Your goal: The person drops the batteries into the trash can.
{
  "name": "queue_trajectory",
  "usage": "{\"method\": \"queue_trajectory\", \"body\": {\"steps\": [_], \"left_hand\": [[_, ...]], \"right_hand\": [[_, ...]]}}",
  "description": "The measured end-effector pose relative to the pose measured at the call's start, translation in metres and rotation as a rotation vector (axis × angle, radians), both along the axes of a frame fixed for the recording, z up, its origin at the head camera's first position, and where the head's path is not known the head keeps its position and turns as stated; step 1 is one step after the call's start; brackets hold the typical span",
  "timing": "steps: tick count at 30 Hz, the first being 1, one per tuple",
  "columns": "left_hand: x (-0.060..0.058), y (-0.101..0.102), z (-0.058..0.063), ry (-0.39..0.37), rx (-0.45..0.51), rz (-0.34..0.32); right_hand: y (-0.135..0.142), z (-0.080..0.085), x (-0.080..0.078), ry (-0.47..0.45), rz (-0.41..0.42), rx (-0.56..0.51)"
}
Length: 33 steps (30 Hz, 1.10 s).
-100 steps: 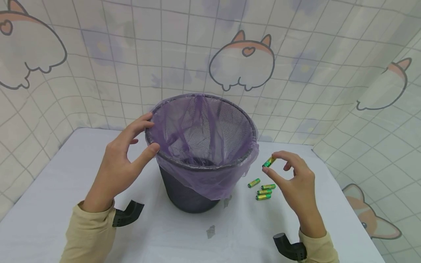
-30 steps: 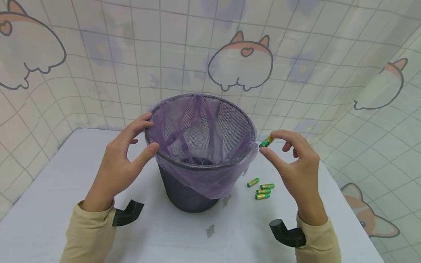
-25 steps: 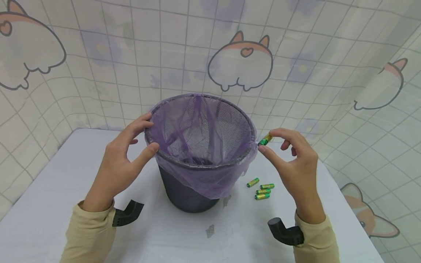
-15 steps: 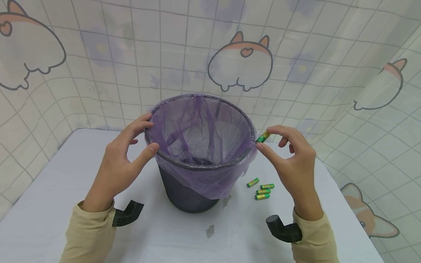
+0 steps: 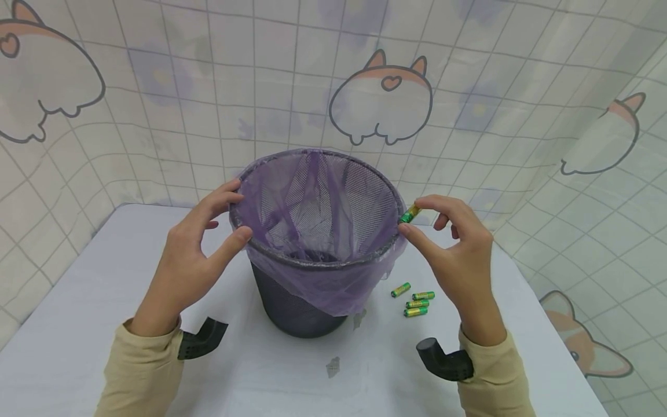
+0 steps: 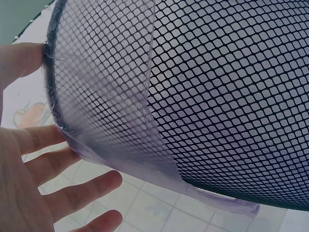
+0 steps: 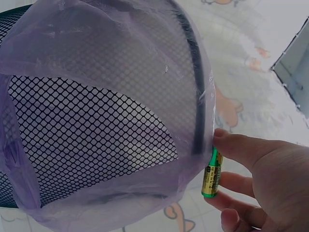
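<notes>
- At the bin's (image 5: 292, 310) nine o'clock, head view: left hand (image 5: 194, 255) is resting on the rim (image 5: 318, 265), fingers spread apart.
- Three o'clock: right hand (image 5: 461, 249) is pinching one battery (image 5: 410, 214) near the rim, not yet inside.
- Toward four o'clock: four loose batteries (image 5: 417, 303) are lying on the table (image 5: 250, 382), apparently left to handle. None are plainly showing inside the liner (image 5: 333, 289); its bottom is staying unclear.
- Left wrist: two fingers are standing clear.
- Right wrist, toward five o'clock: thumb and finger are clamping the battery.

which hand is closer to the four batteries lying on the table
Right. The right hand is raised near the four batteries; the left hand is across the bin, touching its rim.
</notes>
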<state>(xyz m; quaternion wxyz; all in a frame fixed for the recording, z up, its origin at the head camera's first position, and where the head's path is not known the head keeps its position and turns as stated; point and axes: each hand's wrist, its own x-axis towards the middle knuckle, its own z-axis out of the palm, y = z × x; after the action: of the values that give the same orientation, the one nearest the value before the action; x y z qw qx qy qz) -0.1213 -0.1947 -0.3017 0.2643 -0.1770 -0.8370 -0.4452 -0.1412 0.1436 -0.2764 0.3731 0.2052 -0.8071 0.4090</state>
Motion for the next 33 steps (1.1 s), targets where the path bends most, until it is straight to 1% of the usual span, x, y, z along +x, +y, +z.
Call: {"method": "queue_trajectory", "body": {"steps": [17,25,33], "left_hand": [[0.000,0.000,-0.002,0.020,-0.019,0.007],[0.000,0.000,-0.001,0.031,-0.020,0.009],[0.000,0.000,-0.002,0.034,-0.022,0.008]], "right_hand": [[-0.013,0.003,0.001,-0.002,0.037,0.044],[-0.020,0.003,0.001,0.003,0.059,0.043],[-0.024,0.002,0.000,0.002,0.041,0.061]]}}
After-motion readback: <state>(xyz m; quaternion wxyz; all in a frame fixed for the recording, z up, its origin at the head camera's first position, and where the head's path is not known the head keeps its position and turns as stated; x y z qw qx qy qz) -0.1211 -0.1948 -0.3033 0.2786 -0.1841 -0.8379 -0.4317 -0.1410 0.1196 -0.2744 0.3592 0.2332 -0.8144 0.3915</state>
